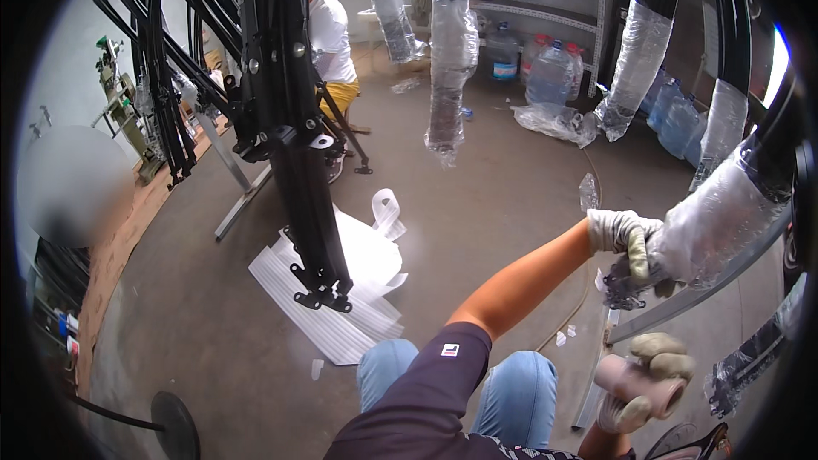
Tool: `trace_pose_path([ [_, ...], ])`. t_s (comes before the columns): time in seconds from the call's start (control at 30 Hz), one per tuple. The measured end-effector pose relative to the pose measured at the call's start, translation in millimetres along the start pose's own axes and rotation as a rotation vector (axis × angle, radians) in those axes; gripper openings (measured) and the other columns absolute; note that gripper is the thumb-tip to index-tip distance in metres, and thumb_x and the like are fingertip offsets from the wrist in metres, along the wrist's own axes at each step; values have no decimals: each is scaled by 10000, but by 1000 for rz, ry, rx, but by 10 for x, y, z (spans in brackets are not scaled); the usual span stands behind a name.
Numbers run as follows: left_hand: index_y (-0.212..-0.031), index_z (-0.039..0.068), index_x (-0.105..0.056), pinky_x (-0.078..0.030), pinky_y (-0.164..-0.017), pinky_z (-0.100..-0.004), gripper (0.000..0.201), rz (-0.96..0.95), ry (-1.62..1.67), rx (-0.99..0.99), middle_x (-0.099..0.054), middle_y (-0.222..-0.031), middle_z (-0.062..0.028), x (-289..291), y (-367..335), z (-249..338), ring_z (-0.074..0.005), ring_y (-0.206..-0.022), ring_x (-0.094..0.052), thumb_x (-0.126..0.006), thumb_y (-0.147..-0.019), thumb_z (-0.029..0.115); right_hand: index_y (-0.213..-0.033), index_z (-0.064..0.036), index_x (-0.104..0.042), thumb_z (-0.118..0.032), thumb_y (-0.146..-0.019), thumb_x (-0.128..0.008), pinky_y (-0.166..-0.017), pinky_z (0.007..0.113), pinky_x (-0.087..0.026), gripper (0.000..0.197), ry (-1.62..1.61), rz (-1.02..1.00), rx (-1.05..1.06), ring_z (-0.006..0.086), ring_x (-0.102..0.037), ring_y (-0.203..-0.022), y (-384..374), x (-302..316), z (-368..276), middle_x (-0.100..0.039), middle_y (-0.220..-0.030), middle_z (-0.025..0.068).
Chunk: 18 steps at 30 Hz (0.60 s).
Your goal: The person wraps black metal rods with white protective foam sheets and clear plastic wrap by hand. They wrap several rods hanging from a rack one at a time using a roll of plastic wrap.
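My left hand, in a pale glove, grips the lower end of a bundle of black metal bars wrapped in clear plastic film. Dark bar ends stick out just below its fingers. Lower down, my right hand, also gloved, is wrapped round a hollow pinkish-brown roll with an open core facing right. A grey metal stand bar runs behind the two hands. Whether a strip of film joins the roll to the bundle, I cannot make out.
More film-wrapped bundles hang ahead. Unwrapped black bars hang at left above white foam sheets. A person in a white shirt sits beyond. Water bottles stand by shelving. A round black base sits lower left.
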<state>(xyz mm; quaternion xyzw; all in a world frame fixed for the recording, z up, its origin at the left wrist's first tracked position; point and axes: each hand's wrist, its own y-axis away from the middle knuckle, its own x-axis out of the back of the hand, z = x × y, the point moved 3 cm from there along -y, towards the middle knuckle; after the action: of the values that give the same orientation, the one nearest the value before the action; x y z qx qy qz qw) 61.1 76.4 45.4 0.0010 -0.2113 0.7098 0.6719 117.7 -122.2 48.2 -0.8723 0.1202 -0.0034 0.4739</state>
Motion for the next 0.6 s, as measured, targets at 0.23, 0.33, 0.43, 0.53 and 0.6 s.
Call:
trace_pose_path([
  [0.23,-1227,39,-386,-275,-993,-344,616,822,-471,108,-415,-1236,-126,-607,1027,268,-232,-1197,-351,-588,-764,391,-901,-20,-475,-249,-660,-688,-632,295,-460,395,-386,-305,-97,218,-570,-743,-134,-475,210,-567,-865,155],
  [0.33,-1183,19,-431,-320,-958,-354,527,740,-484,228,-452,-1187,-134,-958,1474,105,-258,-1128,-414,-602,-773,304,-864,-33,-438,-443,-705,-664,-646,274,-449,495,-316,-378,-202,182,-532,-732,-189,-772,328,-519,-827,125],
  [0.43,-1105,46,-486,-401,-863,-355,373,718,-529,270,-539,-1038,-126,-1377,1816,299,-279,-988,-503,-547,-816,273,-874,-24,-453,-396,-678,-700,-646,280,-459,487,-471,-370,-354,195,-553,-740,-268,-1083,322,-524,-820,126],
  [0.53,-1105,65,-496,-400,-865,-343,355,715,-382,440,-540,-1049,-113,-1712,1868,671,-258,-985,-505,-535,-830,286,-841,-16,-474,-358,-654,-714,-647,294,-464,458,-523,-363,-616,206,-571,-742,-636,-1388,31,-546,-793,122],
  [0.6,-1091,79,-513,-399,-865,-321,313,711,-233,483,-543,-1055,-106,-1889,1874,1191,-234,-982,-511,-519,-844,271,-837,-16,-481,-328,-644,-715,-652,306,-464,434,-583,-340,-617,203,-571,-737,-914,-1574,-157,-557,-793,121],
])
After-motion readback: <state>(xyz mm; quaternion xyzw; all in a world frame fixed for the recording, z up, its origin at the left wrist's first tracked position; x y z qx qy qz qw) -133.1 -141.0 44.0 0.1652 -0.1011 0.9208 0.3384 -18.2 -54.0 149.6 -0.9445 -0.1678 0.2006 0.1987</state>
